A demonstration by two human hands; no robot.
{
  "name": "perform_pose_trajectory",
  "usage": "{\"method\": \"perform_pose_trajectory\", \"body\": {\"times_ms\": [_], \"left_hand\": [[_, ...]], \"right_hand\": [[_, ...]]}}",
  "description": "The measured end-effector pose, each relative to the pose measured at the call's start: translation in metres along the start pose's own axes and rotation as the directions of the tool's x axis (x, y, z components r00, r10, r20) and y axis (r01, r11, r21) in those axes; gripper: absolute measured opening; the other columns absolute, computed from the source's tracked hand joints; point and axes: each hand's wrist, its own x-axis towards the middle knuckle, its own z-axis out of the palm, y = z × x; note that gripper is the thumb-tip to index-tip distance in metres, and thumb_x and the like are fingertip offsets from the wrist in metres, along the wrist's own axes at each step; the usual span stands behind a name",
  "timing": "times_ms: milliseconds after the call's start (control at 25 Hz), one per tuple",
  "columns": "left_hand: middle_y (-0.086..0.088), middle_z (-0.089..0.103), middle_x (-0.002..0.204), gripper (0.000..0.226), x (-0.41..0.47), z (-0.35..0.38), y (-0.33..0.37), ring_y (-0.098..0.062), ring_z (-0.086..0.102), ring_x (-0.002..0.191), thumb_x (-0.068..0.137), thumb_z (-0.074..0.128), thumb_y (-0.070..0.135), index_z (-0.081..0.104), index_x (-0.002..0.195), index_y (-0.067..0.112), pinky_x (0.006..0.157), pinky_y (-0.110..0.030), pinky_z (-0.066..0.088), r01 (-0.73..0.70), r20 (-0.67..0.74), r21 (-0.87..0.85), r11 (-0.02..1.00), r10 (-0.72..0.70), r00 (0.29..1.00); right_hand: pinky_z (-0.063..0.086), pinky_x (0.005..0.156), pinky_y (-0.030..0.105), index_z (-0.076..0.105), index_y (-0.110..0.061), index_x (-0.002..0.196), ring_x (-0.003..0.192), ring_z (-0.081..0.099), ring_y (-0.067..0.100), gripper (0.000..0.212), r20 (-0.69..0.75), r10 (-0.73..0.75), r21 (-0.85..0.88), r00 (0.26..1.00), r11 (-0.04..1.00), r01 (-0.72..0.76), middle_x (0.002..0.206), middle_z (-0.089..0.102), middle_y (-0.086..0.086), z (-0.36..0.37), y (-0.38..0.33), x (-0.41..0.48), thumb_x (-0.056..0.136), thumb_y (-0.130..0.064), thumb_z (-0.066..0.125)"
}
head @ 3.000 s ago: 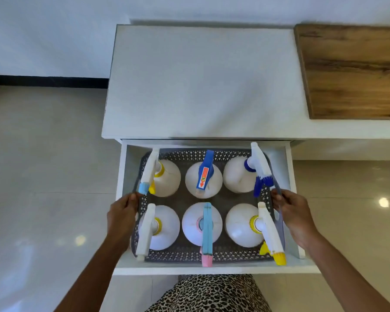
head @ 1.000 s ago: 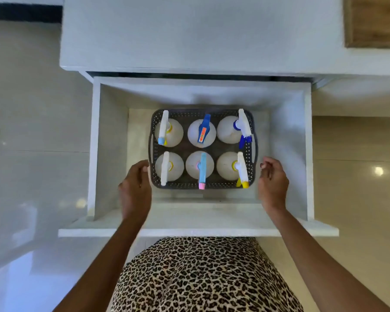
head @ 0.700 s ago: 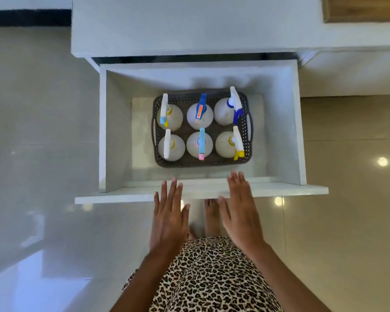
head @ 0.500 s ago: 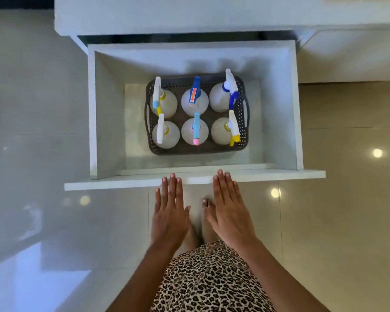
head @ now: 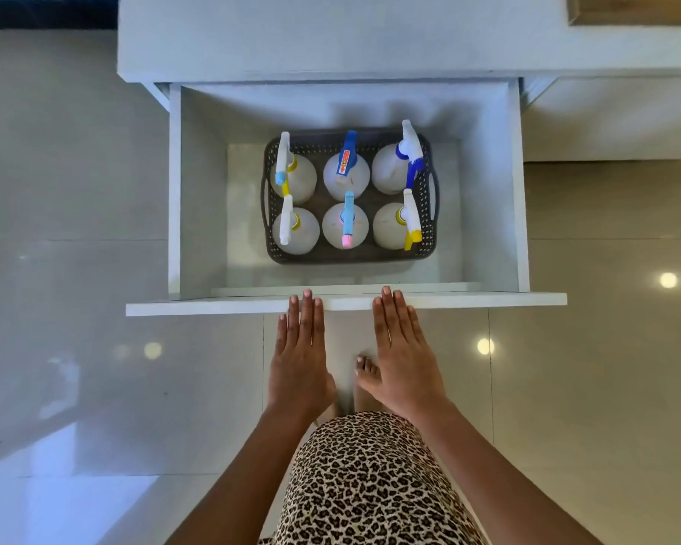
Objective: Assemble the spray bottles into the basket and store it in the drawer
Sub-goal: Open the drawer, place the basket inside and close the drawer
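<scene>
Dark grey perforated plastic basket [head: 346, 258] sits on the floor of the open white drawer [head: 213, 306], beyond the fingertips and apart from them. Six white plastic spray bottles [head: 345, 226] stand upright inside in two rows of three, with blue, yellow and pink triggers. Left hand [head: 297, 363] and right hand [head: 403, 359] are flat, fingers [head: 306, 304] straight, together, holding nothing. Tips overlap the drawer's front edge, contact unclear. White cabinet top [head: 331, 41] lies farther beyond, leopard-print garment [head: 362, 485] behind the wrists.
</scene>
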Motion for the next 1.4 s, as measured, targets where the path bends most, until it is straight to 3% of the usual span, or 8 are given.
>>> {"method": "perform_pose_trajectory", "body": {"times_ms": [160, 280, 600, 920, 1040, 1120, 1240, 1400], "left_hand": [[-0.012, -0.029, 0.145, 0.101, 0.03, -0.029, 0.0, -0.029, -0.025, 0.135, 0.076, 0.055, 0.031, -0.022, 0.137, 0.006, 0.112, -0.04, -0.01, -0.013, 0.101, -0.053, 0.999, 0.018, 0.995], [-0.011, -0.038, 0.14, 0.103, 0.052, -0.044, -0.001, -0.028, -0.034, 0.13, 0.078, 0.052, 0.034, -0.031, 0.132, 0.007, 0.112, -0.04, -0.014, -0.008, 0.107, -0.039, 0.999, 0.012, 0.994], [-0.012, -0.036, 0.144, 0.106, 0.125, -0.078, -0.01, -0.029, -0.035, 0.129, 0.078, 0.054, 0.042, -0.025, 0.138, 0.006, 0.114, -0.043, -0.012, -0.016, 0.111, -0.01, 1.0, 0.017, 0.994], [-0.012, -0.039, 0.138, 0.104, 0.2, -0.102, -0.015, -0.03, -0.033, 0.13, 0.08, 0.049, 0.044, -0.036, 0.128, 0.009, 0.112, -0.044, -0.015, 0.031, 0.07, 0.032, 0.999, -0.033, 0.997], [-0.012, -0.028, 0.146, 0.106, 0.227, -0.101, -0.021, -0.03, -0.029, 0.134, 0.075, 0.056, 0.042, -0.024, 0.138, 0.011, 0.111, -0.044, -0.023, 0.027, -0.057, 0.063, 0.998, -0.024, 0.998], [-0.012, -0.017, 0.151, 0.109, 0.243, -0.097, -0.027, -0.028, -0.026, 0.138, 0.069, 0.064, 0.038, -0.012, 0.142, 0.01, 0.111, -0.044, -0.019, 0.029, -0.16, 0.11, 0.993, -0.011, 0.987], [-0.008, -0.025, 0.152, 0.111, 0.266, -0.096, -0.034, -0.026, -0.03, 0.138, 0.068, 0.066, 0.026, -0.015, 0.142, 0.008, 0.113, -0.043, -0.018, 0.011, -0.241, 0.211, 0.977, 0.041, 0.97], [-0.011, -0.035, 0.148, 0.102, 0.283, -0.091, -0.045, -0.03, -0.026, 0.139, 0.071, 0.063, 0.018, -0.008, 0.143, 0.006, 0.113, -0.046, -0.021, 0.041, -0.307, 0.352, 0.935, 0.074, 0.949]], "right_hand": [[-0.016, 0.117, 0.033, -0.011, -0.009, 0.144, 0.141, -0.017, 0.026, 0.111, 0.009, -0.01, -0.042, 1.0, 0.999, 0.01, 0.153, -0.015, 0.01, -0.017, 0.002, 0.029, 0.074, -0.056, 0.061], [-0.011, 0.114, 0.036, -0.016, -0.01, 0.143, 0.14, -0.019, 0.026, 0.116, 0.02, 0.005, -0.05, 1.0, 0.999, -0.004, 0.152, -0.02, 0.01, -0.028, 0.002, 0.051, 0.072, -0.059, 0.061], [-0.01, 0.115, 0.036, -0.025, -0.011, 0.139, 0.141, -0.022, 0.025, 0.12, -0.018, 0.009, -0.018, 1.0, 1.0, -0.01, 0.151, -0.025, 0.009, -0.06, 0.01, 0.122, 0.072, -0.057, 0.063], [-0.003, 0.116, 0.038, -0.014, -0.01, 0.143, 0.142, -0.013, 0.027, 0.119, -0.073, 0.004, -0.013, 0.997, 1.0, -0.005, 0.153, -0.016, 0.008, -0.089, 0.022, 0.197, 0.069, -0.06, 0.065], [-0.004, 0.12, 0.038, -0.002, -0.009, 0.144, 0.143, -0.001, 0.027, 0.111, -0.203, 0.004, -0.12, 0.979, 0.992, -0.029, 0.154, -0.006, 0.01, -0.088, 0.031, 0.226, 0.07, -0.055, 0.067], [-0.01, 0.115, 0.037, -0.007, -0.009, 0.144, 0.143, -0.013, 0.023, 0.105, -0.254, -0.036, -0.222, 0.967, 0.975, -0.022, 0.153, -0.022, 0.008, -0.086, 0.04, 0.246, 0.077, -0.05, 0.063], [-0.014, 0.114, 0.037, -0.016, -0.008, 0.142, 0.138, -0.031, 0.019, 0.1, -0.284, -0.122, -0.348, 0.951, 0.938, 0.017, 0.147, -0.039, 0.007, -0.09, 0.056, 0.272, 0.083, -0.047, 0.055], [-0.016, 0.115, 0.041, -0.014, -0.004, 0.142, 0.139, -0.029, 0.022, 0.104, -0.381, -0.203, -0.476, 0.902, 0.879, -0.004, 0.148, -0.036, 0.011, -0.091, 0.069, 0.286, 0.081, -0.044, 0.06]]}}
